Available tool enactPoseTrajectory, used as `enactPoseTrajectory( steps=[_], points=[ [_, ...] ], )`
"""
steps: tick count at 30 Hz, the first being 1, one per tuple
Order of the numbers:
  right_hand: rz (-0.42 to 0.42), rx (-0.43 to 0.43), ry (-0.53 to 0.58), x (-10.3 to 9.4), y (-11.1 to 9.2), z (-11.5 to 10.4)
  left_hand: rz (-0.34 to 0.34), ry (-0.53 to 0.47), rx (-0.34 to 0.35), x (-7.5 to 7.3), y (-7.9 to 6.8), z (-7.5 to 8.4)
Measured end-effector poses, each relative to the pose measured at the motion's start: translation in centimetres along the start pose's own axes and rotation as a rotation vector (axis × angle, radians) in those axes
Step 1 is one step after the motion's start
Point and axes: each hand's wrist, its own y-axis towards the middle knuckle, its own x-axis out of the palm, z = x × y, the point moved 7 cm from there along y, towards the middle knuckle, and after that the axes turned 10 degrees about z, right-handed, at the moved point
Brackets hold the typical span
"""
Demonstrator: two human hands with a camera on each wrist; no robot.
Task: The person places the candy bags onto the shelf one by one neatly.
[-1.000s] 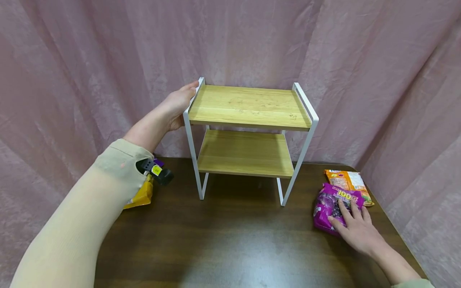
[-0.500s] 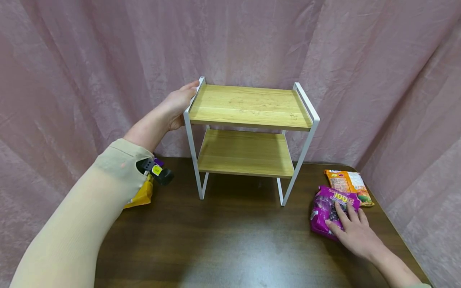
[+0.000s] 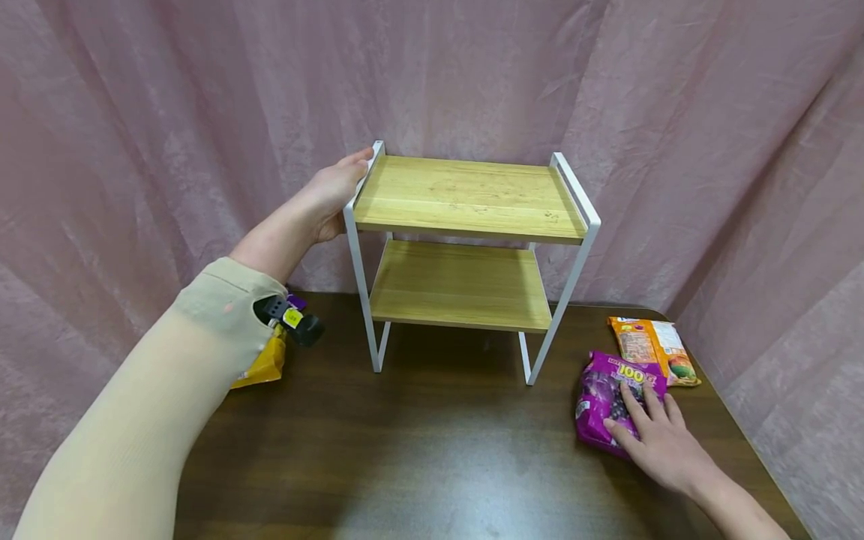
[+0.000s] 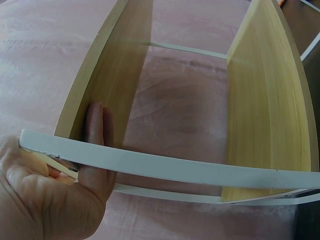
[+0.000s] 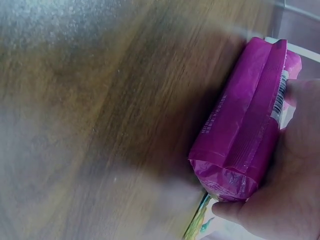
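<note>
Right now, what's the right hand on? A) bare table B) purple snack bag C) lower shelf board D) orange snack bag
B: the right hand lies with its fingers spread over the purple snack bag on the table, while the orange snack bag sits untouched just behind it; the left hand grips the white frame of the shelf rack.

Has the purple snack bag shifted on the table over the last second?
Yes. The purple snack bag, under the right hand, has slid left, away from the orange packet, which kept its place, and toward the shelf rack.
</note>
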Motion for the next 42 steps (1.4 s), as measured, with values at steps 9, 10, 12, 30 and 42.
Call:
enactPoseTrajectory(
  steps=[9, 10, 12, 30, 42],
  points=[
    [0.005, -0.014, -0.013, 0.2, -0.7, -0.7, 0.002, -0.009, -0.008, 0.1, -0.1, 0.0],
    [0.006, -0.016, -0.016, 0.3, -0.7, -0.8, 0.002, -0.012, -0.008, 0.1, -0.1, 0.0],
    [0.007, -0.019, -0.018, 0.3, -0.8, -1.0, 0.006, -0.014, -0.009, 0.1, -0.1, 0.0],
    [0.027, -0.05, -0.042, 0.4, -2.5, -2.7, 0.001, -0.003, -0.006, 0.1, -0.3, 0.0],
    [-0.001, -0.051, -0.042, 0.8, -3.2, -3.5, 0.007, 0.003, -0.01, -0.1, -0.5, 0.0]
  ],
)
